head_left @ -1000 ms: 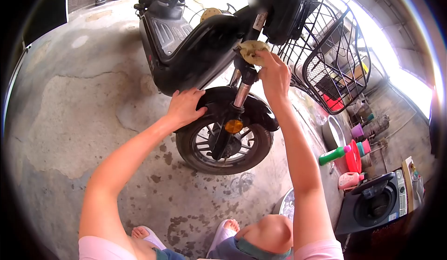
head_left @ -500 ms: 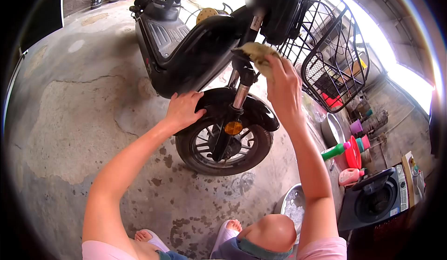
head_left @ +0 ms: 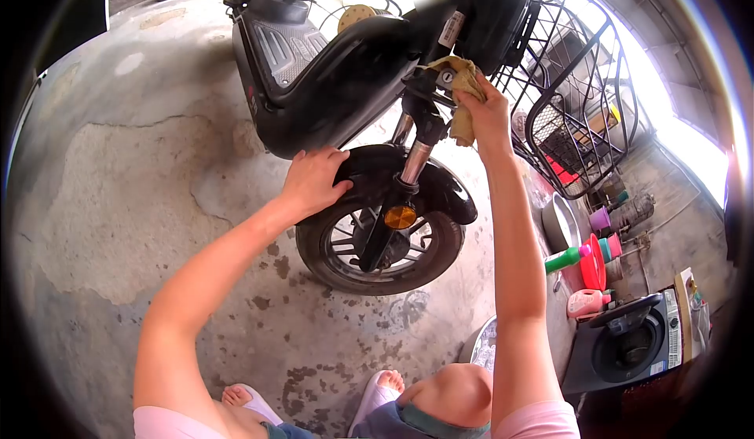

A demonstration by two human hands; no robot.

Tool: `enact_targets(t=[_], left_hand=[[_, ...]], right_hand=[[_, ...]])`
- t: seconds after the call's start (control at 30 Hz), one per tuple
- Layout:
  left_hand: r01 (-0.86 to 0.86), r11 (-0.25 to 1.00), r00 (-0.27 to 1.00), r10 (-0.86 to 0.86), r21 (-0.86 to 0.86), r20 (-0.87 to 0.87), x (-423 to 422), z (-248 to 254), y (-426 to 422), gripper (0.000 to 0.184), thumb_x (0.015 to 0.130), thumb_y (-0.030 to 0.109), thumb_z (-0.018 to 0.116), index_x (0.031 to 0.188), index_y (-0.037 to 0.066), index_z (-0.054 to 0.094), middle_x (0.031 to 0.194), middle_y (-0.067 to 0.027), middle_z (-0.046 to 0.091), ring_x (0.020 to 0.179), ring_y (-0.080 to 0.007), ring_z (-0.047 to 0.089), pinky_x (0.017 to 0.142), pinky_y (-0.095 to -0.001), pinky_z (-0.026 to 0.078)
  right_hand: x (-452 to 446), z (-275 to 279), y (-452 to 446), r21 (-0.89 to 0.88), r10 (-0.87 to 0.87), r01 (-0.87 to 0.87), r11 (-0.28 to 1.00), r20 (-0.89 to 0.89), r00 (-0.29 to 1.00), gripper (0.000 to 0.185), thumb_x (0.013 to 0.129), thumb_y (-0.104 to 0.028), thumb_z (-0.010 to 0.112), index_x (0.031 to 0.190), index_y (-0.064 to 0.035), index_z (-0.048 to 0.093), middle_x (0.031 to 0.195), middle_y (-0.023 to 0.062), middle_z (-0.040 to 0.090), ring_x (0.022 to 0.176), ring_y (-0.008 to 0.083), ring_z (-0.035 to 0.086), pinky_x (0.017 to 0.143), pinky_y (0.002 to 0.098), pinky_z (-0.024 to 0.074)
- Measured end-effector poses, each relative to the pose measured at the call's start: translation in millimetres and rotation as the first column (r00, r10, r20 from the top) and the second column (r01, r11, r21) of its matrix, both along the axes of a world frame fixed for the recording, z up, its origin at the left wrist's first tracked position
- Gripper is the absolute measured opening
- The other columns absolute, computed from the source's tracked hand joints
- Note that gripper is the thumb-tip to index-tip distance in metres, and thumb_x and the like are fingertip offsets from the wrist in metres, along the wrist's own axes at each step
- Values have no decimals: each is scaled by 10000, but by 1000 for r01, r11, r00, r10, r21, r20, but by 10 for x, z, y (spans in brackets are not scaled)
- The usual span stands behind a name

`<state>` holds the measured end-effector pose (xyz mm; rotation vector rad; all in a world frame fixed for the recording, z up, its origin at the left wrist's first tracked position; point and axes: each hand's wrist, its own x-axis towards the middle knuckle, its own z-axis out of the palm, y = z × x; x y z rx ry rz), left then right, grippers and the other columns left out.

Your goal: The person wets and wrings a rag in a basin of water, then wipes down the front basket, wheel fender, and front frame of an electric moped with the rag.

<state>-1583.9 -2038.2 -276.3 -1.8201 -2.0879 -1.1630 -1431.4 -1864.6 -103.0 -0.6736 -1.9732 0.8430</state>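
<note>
A black electric scooter (head_left: 334, 97) stands in front of me, its front wheel (head_left: 381, 270) toward me. My left hand (head_left: 316, 181) rests on the rear part of the black front mudguard (head_left: 373, 168), fingers apart and lying on it. My right hand (head_left: 488, 113) is closed on a yellowish-brown cloth (head_left: 465, 85), which drapes against the steering column around a round key lock (head_left: 447, 76). Below it are the shiny fork tube (head_left: 415, 162) and an orange reflector (head_left: 400, 217).
A black wire basket (head_left: 581, 97) juts out at the scooter's front. To the right are a metal basin (head_left: 561, 223), a green bottle (head_left: 562, 261), a red basin (head_left: 593, 263), a pink jug (head_left: 585, 303) and a washing machine (head_left: 628, 349). Another basin (head_left: 473, 343) sits beside my knee. The concrete floor (head_left: 133, 211) has wet spots.
My right hand has shifted slightly right with the cloth, and the key lock now shows beside it. The left hand stays on the mudguard. The view has shifted a little.
</note>
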Motion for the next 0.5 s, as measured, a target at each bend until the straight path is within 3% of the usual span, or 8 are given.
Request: enact_targets(t=[0.03, 0.13, 0.17, 0.3, 0.4, 0.5], left_hand=[[2, 1000, 1000, -2, -4, 7, 2, 8, -7, 466, 701, 228, 684, 1107, 41, 552, 1038, -107, 575, 922, -303, 550, 804, -384, 422], [25, 1000, 999, -25, -16, 30, 3, 48, -34, 464, 705, 218, 685, 1109, 34, 550, 1054, -113, 573, 939, -313, 544, 823, -389, 423], [23, 1000, 999, -23, -13, 35, -1, 57, -29, 465, 706, 218, 685, 1110, 32, 549, 1059, -115, 573, 943, -315, 542, 829, -390, 423], [22, 1000, 998, -21, -21, 56, 2, 36, -30, 469, 707, 217, 688, 1114, 29, 550, 1074, -119, 572, 951, -321, 539, 847, -389, 419], [20, 999, 998, -17, -43, 60, 11, 73, -45, 468, 707, 220, 689, 1114, 32, 552, 1074, -122, 572, 955, -321, 539, 858, -385, 414], [43, 997, 998, -39, -72, 53, -12, 34, -17, 474, 715, 228, 683, 1129, 44, 546, 1092, -122, 564, 980, -316, 530, 867, -388, 410]], right_hand=[[-22, -12, -28, 82, -126, 119, 989, 86, 988, 432, 750, 37, 600, 1176, -33, 569, 953, 114, 645, 800, 156, 615, 748, 267, 481], [14, -56, -111, 472, -141, 67, 879, 124, 982, 535, 695, 86, 564, 1176, -145, 593, 1006, 155, 632, 856, 215, 625, 776, 299, 479], [14, -23, -193, 546, -190, 99, 832, 113, 975, 573, 658, 110, 532, 1140, -189, 614, 1013, 157, 616, 878, 279, 617, 790, 335, 474], [-84, 0, -270, 652, -327, 169, 739, 127, 936, 468, 684, 116, 521, 1089, -109, 592, 974, 141, 585, 894, 332, 587, 808, 370, 460], [-72, -105, -275, 741, -180, 83, 666, 51, 982, 454, 707, 100, 535, 1118, -91, 570, 1026, 163, 563, 937, 323, 576, 806, 366, 460], [-28, -119, -283, 803, -213, -124, 583, 298, 931, 476, 742, 42, 580, 1186, -122, 537, 1260, 165, 412, 1091, 372, 481, 871, 397, 462]])
